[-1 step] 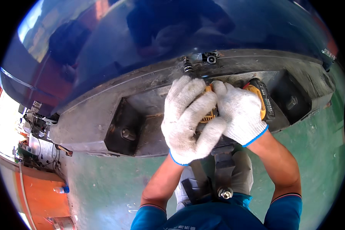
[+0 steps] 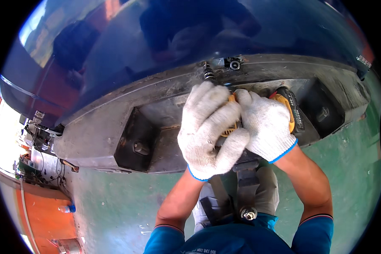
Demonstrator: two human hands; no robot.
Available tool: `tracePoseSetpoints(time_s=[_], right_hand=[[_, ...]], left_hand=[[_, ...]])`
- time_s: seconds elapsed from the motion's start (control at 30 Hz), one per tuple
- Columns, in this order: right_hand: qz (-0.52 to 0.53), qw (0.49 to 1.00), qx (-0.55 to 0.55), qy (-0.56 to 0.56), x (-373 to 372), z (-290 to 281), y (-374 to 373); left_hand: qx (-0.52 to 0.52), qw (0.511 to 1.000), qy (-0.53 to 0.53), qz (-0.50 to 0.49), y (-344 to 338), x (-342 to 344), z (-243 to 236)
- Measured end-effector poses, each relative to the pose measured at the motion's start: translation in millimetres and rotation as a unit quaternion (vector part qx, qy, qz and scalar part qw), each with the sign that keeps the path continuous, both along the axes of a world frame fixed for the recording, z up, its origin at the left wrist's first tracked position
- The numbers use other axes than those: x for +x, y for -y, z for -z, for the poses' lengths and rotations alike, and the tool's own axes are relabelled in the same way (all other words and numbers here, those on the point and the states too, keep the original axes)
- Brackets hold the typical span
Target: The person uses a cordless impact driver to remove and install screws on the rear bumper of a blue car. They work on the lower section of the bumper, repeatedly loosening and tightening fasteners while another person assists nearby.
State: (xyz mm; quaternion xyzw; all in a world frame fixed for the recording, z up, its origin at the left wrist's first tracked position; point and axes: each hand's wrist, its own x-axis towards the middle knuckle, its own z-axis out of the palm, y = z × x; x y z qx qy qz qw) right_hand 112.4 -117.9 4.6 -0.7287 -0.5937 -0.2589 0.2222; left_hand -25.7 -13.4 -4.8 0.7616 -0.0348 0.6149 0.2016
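Note:
A yellow-and-black cordless power driver (image 2: 293, 111) lies crosswise under both gloved hands, its battery end sticking out to the right. My left hand (image 2: 211, 127), in a white knit glove, is wrapped over the driver's body. My right hand (image 2: 266, 122), gloved the same way, is closed round the tool beside the battery. Beyond my left fingers a dark shaft with shiny rings (image 2: 208, 72) points away, its tip at the seam between the blue body panel (image 2: 127, 55) and the grey bumper (image 2: 97, 122). The gloves hide most of the driver.
A small round black fitting (image 2: 235, 64) sits right of the tip. The bumper has dark recesses (image 2: 133, 146) on both sides. A metal bar with a bolt end (image 2: 248, 213) rises between my legs. An orange cabinet (image 2: 46, 216) stands left on the green floor (image 2: 110, 203).
The ringed shaft and my hands have shifted very slightly; both hands keep their hold on the driver.

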Motion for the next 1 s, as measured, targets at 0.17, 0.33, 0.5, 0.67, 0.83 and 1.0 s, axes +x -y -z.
tracePoseSetpoints(time_s=[0.17, 0.33, 0.5, 0.67, 0.83, 1.0], right_hand=[[-0.017, 0.999, -0.029, -0.034, 0.6, -6.2, 6.0], [-0.02, 0.996, -0.052, -0.07, -2.3, -16.1, 7.7], [-0.022, 0.996, -0.056, -0.062, -0.5, -19.7, 5.8], [-0.006, 0.999, -0.035, -0.036, -0.2, -16.5, 1.1], [-0.005, 1.0, -0.023, -0.01, 0.5, -17.6, -2.7], [-0.007, 1.0, 0.013, 0.024, 4.3, -12.9, -5.5]], left_hand=[[0.01, 1.0, -0.008, 0.026, -2.0, 0.2, 4.4], [-0.039, 0.996, -0.075, 0.018, 5.2, -9.2, 1.4], [0.124, 0.987, -0.1, 0.013, -31.7, -9.7, 20.1], [0.021, 0.996, -0.091, -0.001, -11.6, -10.8, 24.0], [-0.027, 0.999, 0.034, 0.025, -6.1, 6.0, 9.7], [-0.025, 0.995, 0.096, 0.03, -6.5, 18.5, 6.2]])
